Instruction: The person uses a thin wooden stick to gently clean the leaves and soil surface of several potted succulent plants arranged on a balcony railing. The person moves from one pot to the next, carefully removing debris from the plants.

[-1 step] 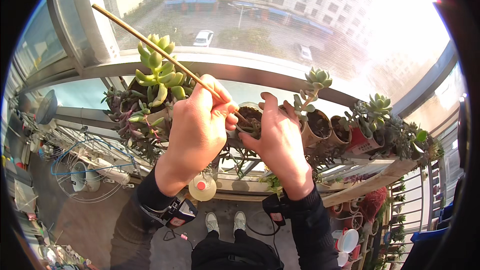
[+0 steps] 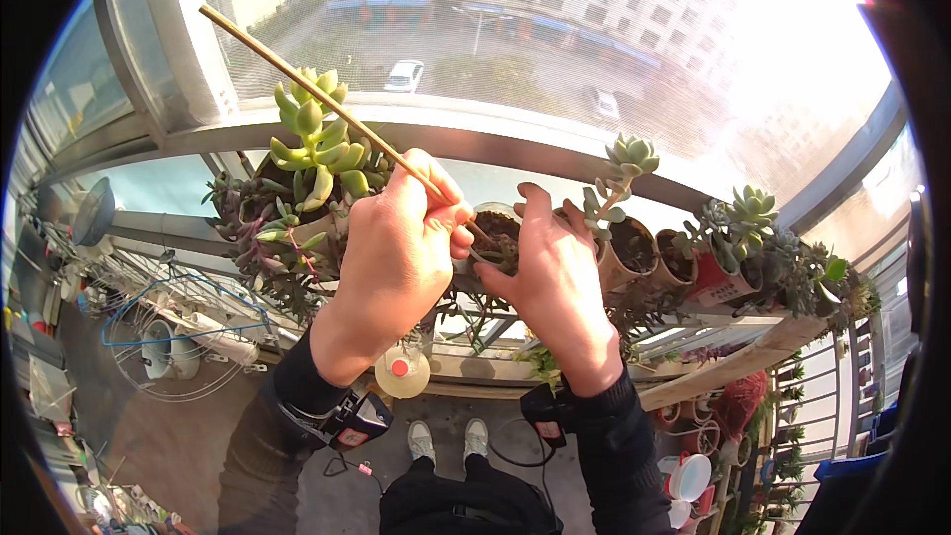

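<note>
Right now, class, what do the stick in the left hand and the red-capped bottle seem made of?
Stick: probably bamboo or wood, with a slight sheen; it is slender and golden-brown.
Bottle: probably plastic, though glass is possible; its pale yellow body looks translucent.
Cap: likely plastic, suggested by its even, opaque red.

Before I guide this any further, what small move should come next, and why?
Probably loosen the soil lightly with the stick, keeping the right grip by the pot to steady it: the left grip holds the stick aslant, its lower end appears to reach the soil, and the right grip's fingers are spread at the pot's side.
</note>
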A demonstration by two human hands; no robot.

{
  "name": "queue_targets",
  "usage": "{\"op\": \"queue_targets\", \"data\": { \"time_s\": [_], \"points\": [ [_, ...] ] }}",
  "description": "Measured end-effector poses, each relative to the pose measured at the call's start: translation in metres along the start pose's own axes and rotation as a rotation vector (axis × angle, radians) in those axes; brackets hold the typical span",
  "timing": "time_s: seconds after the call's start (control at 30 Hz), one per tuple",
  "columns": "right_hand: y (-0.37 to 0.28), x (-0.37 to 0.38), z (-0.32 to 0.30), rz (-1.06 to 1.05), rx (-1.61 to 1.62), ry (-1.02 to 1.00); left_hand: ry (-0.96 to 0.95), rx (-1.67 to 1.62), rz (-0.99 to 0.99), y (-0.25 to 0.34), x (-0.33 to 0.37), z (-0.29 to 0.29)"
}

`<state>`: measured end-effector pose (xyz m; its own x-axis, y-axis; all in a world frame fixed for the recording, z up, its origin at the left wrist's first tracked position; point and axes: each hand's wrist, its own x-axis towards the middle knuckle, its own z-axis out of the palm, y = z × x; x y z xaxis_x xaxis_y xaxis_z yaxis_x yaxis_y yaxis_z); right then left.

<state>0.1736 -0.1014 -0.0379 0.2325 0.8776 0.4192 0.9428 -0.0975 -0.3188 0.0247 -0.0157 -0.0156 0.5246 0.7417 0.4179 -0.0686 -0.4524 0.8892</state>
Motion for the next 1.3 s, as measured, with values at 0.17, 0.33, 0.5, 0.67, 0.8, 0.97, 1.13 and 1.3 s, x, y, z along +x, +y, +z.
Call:
{"op": "queue_targets", "data": {
  "time_s": [0.17,0.33,0.5,0.67,0.8,0.97,1.13,1.3],
  "points": [
    [-0.001,0.0,0.0,-0.028,-0.019,0.038,0.051,-0.028,0.028,0.001,0.004,-0.005],
    [-0.002,0.001,0.0,-0.004,-0.018,0.011,0.05,-0.088,0.001,-0.004,0.004,0.005],
    [-0.003,0.002,-0.001,-0.011,-0.024,-0.002,0.036,0.006,-0.019,-0.006,0.001,0.007],
    [-0.004,0.002,0.0,0.008,-0.037,-0.002,-0.016,0.056,0.047,-0.001,0.001,0.004],
    [-0.002,0.001,0.0,-0.009,-0.009,0.012,-0.01,-0.001,0.039,0.006,0.003,0.001],
    [-0.002,0.001,0.0,-0.03,0.005,0.02,0.061,0.114,0.156,0.012,0.004,-0.006],
    [-0.004,0.001,-0.001,0.006,0.011,-0.011,-0.027,0.204,0.131,0.011,0.009,0.008],
    [-0.003,0.001,-0.001,-0.027,0.006,0.01,0.053,0.176,0.168,0.022,0.007,-0.004]
  ]
}}
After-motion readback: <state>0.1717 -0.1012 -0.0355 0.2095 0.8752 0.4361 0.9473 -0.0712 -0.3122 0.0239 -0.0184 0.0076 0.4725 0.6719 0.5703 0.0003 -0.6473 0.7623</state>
